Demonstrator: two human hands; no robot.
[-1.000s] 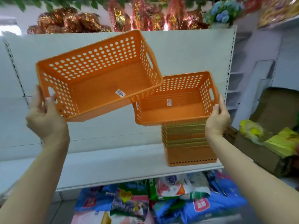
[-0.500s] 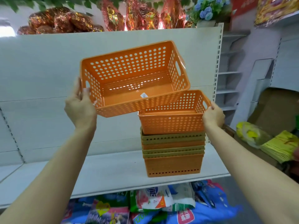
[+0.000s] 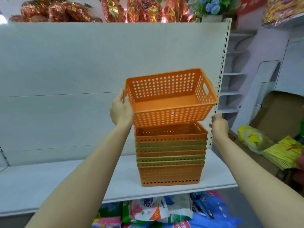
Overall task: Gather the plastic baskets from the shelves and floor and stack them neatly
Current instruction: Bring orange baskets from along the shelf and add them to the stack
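Note:
A stack of nested orange and olive-green perforated baskets [image 3: 170, 162] stands on the white shelf [image 3: 49, 183]. Its top basket is orange. Directly above the stack I hold another orange perforated basket [image 3: 169, 99], tilted with its opening toward me, just over the top rim. My left hand [image 3: 121, 111] grips this basket's left end. My right hand [image 3: 219, 125] hovers beside the stack's upper right corner, fingers apart, touching nothing.
The white back panel [image 3: 98, 71] rises behind the shelf. Foil-wrapped goods [image 3: 56, 12] and blue artificial flowers [image 3: 212, 5] sit on top. Colourful bags [image 3: 156, 211] lie under the shelf. At right are a cardboard box [image 3: 279, 116], yellow paper packs [image 3: 283, 152] and smaller shelves [image 3: 233, 92].
My right hand set its orange basket into the stack and let go. My left hand carried the other basket rightward and down to just over the stack.

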